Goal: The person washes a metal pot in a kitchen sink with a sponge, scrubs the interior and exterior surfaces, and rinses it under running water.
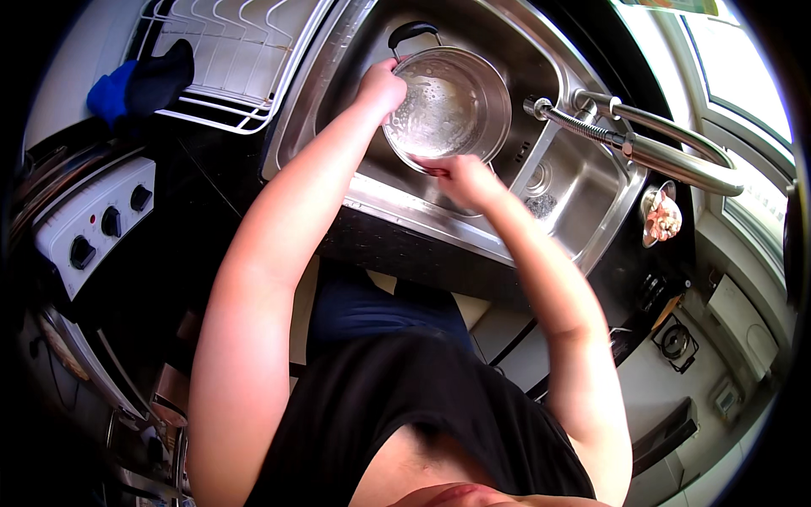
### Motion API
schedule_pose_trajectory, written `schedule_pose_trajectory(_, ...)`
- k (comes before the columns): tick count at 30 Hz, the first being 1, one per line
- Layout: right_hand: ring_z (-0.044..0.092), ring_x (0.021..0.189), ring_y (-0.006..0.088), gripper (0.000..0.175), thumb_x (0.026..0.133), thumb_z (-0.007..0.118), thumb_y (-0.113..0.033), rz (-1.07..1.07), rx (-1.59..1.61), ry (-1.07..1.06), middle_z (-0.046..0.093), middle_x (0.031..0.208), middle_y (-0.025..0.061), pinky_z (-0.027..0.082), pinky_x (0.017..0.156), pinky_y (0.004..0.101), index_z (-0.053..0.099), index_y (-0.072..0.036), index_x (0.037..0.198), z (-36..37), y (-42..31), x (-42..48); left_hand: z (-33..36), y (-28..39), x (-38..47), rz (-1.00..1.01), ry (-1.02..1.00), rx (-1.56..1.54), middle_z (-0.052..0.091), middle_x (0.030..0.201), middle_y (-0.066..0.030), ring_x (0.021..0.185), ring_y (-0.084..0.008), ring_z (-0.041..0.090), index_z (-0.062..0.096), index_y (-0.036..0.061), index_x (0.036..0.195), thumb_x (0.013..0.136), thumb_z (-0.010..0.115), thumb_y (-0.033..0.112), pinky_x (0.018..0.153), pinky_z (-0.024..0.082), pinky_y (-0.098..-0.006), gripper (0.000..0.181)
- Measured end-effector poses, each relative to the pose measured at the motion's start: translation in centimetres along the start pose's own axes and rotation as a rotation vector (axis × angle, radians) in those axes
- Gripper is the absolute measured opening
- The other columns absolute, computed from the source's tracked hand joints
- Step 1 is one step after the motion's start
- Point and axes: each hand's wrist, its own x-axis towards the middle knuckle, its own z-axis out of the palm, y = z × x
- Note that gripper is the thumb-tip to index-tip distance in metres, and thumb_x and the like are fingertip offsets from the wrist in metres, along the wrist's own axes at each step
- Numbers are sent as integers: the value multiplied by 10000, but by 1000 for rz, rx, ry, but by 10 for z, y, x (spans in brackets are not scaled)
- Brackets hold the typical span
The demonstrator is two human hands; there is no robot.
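Observation:
A wet stainless steel pot [453, 104] with black-covered loop handles is in the large basin of a steel sink [355, 136]. My left hand [382, 90] grips the pot's rim at the left, just below the upper handle [413, 32]. At the pot's near edge is my right hand [466, 180], its fingers curled at the rim; whether it holds anything is hidden. Droplets and a thin film of water cover the pot's inside. The spray head of the faucet [537, 108] hangs to the right of the pot, over the divider side.
A white wire dish rack [222, 82] with a blue and black cloth item [142, 82] stands left of the sink. The small basin [583, 184] holds a steel scourer [540, 206]. A small bowl [659, 212] is at the right, beside the window. An appliance with knobs [101, 222] is at the left.

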Motion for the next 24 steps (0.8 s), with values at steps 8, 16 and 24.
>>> schedule_pose_trajectory(8, 693, 968, 261, 218, 838, 549, -129, -54, -998, -67, 731, 993, 77, 467, 1008, 404, 751, -163, 912, -37, 71, 19, 8, -13, 9, 78, 11, 76, 709, 1070, -152, 1002, -241, 667, 640, 70, 1258, 777, 468, -97, 881, 494, -320, 536)
schedule_pose_trajectory(16, 627, 1084, 368, 451, 870, 546, -35, -262, 186, 331, 644, 1178, 215, 500, 950, 417, 579, -65, 1319, 38, -13, -4, 9, -10, 11, 137, 46, 191, 709, 1078, -184, 1041, -294, 673, 664, 86, 1215, 767, 509, -58, 901, 499, -341, 495)
schedule_pose_trajectory(24, 592, 1207, 240, 403, 895, 536, -144, -527, -870, 142, 603, 1336, 109, 428, 1081, 373, 618, -92, 1286, -56, 109, -3, 1, -12, 12, 165, 46, 276, 704, 1074, -192, 1040, -318, 670, 657, 89, 1213, 774, 521, -36, 899, 504, -360, 476)
